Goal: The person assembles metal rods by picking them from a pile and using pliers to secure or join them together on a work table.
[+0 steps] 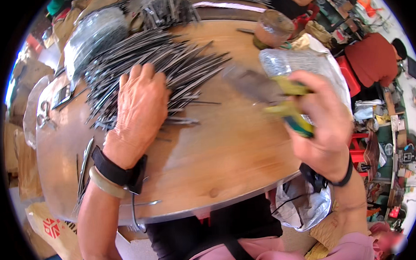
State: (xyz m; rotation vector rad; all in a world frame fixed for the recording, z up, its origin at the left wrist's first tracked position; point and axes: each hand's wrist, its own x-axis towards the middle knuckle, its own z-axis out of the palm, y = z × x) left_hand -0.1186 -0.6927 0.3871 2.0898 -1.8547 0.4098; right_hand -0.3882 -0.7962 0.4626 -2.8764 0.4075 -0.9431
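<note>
A big heap of thin dark strips (183, 69) lies on the round wooden table (227, 152), its ends fanned out to the right. My left hand (142, 98) rests on the near side of the heap, fingers curled down among the strips, their tips hidden. Raised over the table's right side, my right hand (324, 121) is closed round the yellow-green handles of a pair of shears (284, 95). Its grey blades point left toward the heap, apart from the strips. Motion blurs the shears and hand.
Scissors (45, 116) and a small dark device (62, 96) lie at the left edge. Plastic-wrapped bundles (95, 40) stand behind the heap. Back right are a brownish jar (273, 29) and a clear plastic packet (297, 62). Beyond, a person in dark red (373, 60) sits.
</note>
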